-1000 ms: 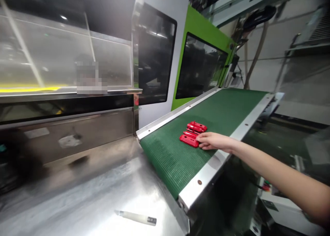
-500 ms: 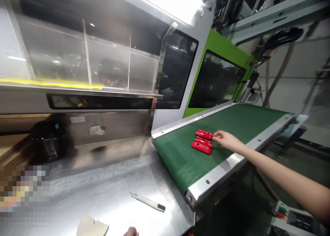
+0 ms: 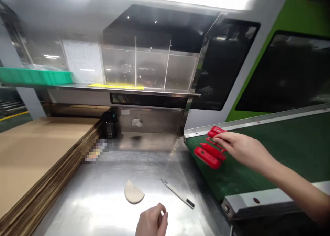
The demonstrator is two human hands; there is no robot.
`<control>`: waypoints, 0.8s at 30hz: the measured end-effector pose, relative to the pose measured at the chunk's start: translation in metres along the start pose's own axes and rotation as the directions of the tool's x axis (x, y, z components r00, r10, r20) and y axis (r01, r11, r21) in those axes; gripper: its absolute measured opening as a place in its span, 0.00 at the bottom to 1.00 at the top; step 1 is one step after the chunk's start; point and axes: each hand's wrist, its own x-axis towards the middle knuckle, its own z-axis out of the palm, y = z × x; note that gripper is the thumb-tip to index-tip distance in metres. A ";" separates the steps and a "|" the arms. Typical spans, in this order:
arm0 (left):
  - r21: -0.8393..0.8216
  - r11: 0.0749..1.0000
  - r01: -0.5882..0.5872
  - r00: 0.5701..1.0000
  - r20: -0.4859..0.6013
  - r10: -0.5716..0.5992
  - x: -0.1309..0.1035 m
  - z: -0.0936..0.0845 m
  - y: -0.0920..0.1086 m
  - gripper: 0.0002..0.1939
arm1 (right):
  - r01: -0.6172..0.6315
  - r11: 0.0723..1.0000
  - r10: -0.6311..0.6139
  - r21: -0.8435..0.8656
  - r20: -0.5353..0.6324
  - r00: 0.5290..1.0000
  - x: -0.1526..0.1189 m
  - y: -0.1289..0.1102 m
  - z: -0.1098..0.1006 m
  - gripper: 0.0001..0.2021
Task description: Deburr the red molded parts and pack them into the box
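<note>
The metal surface (image 3: 108,181) carries a knife (image 3: 177,193) and a pale half-round piece (image 3: 134,192). Beside it, over the green conveyor belt (image 3: 278,150), the right hand (image 3: 239,146) pinches red molded parts (image 3: 210,153); the left hand (image 3: 152,220), fingers curled, is near the knife.
</note>
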 end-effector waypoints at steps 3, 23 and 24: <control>-0.160 0.985 0.069 0.995 0.077 -0.058 -0.006 -0.010 0.002 0.25 | 0.274 0.945 -0.279 0.181 0.001 0.960 -0.035 -0.070 0.029 0.14; -0.836 0.504 0.214 0.912 -0.014 -0.410 -0.229 -0.132 -0.025 0.39 | 0.040 0.115 -0.816 0.993 0.072 0.574 -0.213 -0.265 0.175 0.16; -0.832 0.502 0.236 0.907 0.003 -0.422 -0.239 -0.134 -0.032 0.40 | 0.022 0.102 -0.807 0.995 0.070 0.586 -0.222 -0.265 0.178 0.14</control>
